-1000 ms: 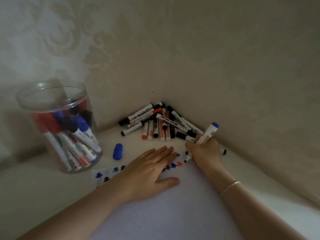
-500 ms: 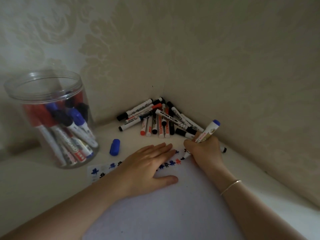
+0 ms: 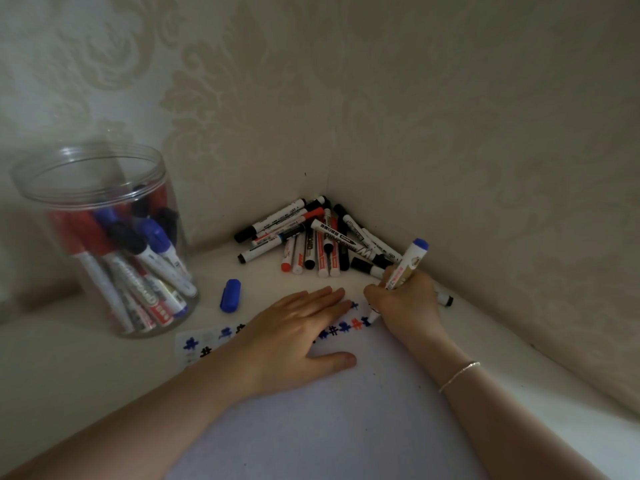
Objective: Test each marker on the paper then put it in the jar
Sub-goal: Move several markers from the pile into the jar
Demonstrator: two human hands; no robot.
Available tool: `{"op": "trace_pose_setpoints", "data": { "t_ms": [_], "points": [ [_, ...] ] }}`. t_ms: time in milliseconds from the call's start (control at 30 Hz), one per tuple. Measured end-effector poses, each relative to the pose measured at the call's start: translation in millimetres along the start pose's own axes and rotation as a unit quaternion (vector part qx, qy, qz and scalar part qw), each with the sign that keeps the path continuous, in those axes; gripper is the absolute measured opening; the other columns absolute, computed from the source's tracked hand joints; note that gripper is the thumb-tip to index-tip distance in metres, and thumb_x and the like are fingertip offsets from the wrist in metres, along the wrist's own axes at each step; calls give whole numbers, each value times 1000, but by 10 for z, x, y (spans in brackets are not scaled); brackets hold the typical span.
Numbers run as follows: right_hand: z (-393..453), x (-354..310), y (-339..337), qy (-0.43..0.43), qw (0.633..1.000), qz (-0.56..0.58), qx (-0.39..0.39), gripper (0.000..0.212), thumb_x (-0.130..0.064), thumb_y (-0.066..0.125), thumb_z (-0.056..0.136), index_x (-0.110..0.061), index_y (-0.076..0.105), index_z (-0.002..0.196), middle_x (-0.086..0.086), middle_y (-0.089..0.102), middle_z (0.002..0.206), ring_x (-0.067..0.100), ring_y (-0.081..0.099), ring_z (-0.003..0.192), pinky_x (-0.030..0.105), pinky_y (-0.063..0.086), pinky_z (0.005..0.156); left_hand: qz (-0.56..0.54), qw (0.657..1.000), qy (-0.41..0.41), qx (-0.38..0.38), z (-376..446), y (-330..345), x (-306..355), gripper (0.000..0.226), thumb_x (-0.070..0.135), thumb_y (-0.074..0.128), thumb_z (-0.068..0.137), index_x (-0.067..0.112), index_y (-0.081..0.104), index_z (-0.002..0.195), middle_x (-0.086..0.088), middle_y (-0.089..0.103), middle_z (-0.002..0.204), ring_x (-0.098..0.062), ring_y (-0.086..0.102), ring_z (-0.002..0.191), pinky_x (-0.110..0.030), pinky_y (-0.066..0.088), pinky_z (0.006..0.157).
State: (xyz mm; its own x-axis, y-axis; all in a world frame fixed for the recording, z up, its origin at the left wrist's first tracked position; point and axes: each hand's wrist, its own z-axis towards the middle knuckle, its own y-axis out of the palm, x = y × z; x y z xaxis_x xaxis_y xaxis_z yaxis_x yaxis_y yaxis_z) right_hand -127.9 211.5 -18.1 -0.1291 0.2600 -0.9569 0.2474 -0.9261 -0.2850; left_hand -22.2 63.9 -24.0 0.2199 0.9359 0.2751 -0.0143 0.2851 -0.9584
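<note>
One clear round plastic jar (image 3: 104,237) stands at your left, packed with capped markers. One loose blue cap (image 3: 230,295) lies beside it. Your left hand (image 3: 294,337) rests flat, fingers spread, on the smooth white paper (image 3: 329,427). Your right hand (image 3: 403,303) grips one marker (image 3: 407,265), tip on the paper. Too many to count, more markers (image 3: 311,237) are heaped in the corner.

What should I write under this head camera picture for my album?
Right hand tests a blue marker on paper, left hand flat on it, jar waiting.
</note>
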Motion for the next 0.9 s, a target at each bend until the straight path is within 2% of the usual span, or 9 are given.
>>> {"op": "trace_pose_setpoints", "data": {
  "t_ms": [200, 267, 333, 400, 467, 567, 667, 767, 900],
  "points": [
    [-3, 20, -27, 7, 999, 34, 13, 10, -5, 63, 82, 1, 60, 90, 3, 60, 80, 8, 49, 48, 13, 40, 40, -1, 1000, 1, 7, -5, 18, -13, 77, 70, 32, 87, 36, 3, 150, 22, -3, 156, 15, -12, 130, -8, -13, 104],
    [16, 37, -12, -1, 1000, 23, 10, 8, -5, 62, 82, -10, 57, 82, -2, 56, 78, 5, 49, 50, 10, 38, 41, -5, 1000, 1, 5, -2, 12, -7, 77, 70, 32, 87, 35, 4, 151, 21, -3, 156, 15, -12, 130, -9, -13, 104],
    [20, 34, 1, -15, 1000, -2, 6, 32, -3, 61, 82, -24, 41, 67, -8, 46, 68, 4, 43, 52, 6, 32, 41, -8, 1000, 3, 14, -12, 12, 4, 77, 70, 32, 87, 35, 5, 151, 21, -3, 156, 14, -11, 131, -11, -10, 107],
    [21, 34, -15, -12, 1000, 0, 12, 36, -2, 61, 82, -22, 37, 64, -6, 44, 64, 3, 42, 50, 6, 32, 41, -8, 999, 4, 34, -33, 0, 19, 75, 69, 34, 87, 34, 13, 150, 21, 2, 156, 12, -3, 133, -14, -2, 110],
    [22, 18, -53, -3, 998, 51, 28, 29, -6, 66, 83, -14, 43, 66, 0, 48, 60, 3, 43, 43, 11, 35, 40, -6, 994, 1, 108, -39, -27, 11, 60, 62, 38, 91, 31, 40, 141, 14, 31, 150, 2, 26, 133, -23, 23, 110],
    [24, 0, -105, -7, 990, 136, 37, 31, -19, 75, 80, -13, 49, 65, 6, 48, 51, 11, 40, 39, 19, 34, 38, 109, 958, -25, 265, -11, -177, -35, 33, 36, 44, 94, 14, 67, 103, -1, 62, 99, -10, 56, 78, -24, 49, 68],
    [30, -5, -124, -12, 984, 176, 22, 24, -17, 76, 77, -12, 54, 70, 3, 54, 52, 13, 48, 44, 22, 41, 44, 213, 945, -152, 197, -37, -422, -44, 30, 36, 44, 95, 11, 54, 108, -4, 54, 101, -9, 47, 71, -21, 45, 63],
    [44, 6, -131, -5, 964, 265, -19, 3, -12, 69, 81, -10, 68, 83, 5, 70, 76, 18, 66, 69, 29, 54, 68, 275, 920, -259, 109, -124, -424, -162, 41, 45, 37, 98, 9, 46, 114, -6, 52, 105, -10, 53, 77, -22, 50, 70],
    [59, -19, -161, 23, 914, 396, -84, 20, -15, 52, 88, -7, 70, 85, 9, 71, 90, 25, 67, 82, 38, 54, 82, 280, 912, -297, 32, -135, -376, -265, 29, 35, 42, 98, 9, 51, 108, -4, 56, 96, -10, 57, 75, -23, 49, 68]
  ]
}}
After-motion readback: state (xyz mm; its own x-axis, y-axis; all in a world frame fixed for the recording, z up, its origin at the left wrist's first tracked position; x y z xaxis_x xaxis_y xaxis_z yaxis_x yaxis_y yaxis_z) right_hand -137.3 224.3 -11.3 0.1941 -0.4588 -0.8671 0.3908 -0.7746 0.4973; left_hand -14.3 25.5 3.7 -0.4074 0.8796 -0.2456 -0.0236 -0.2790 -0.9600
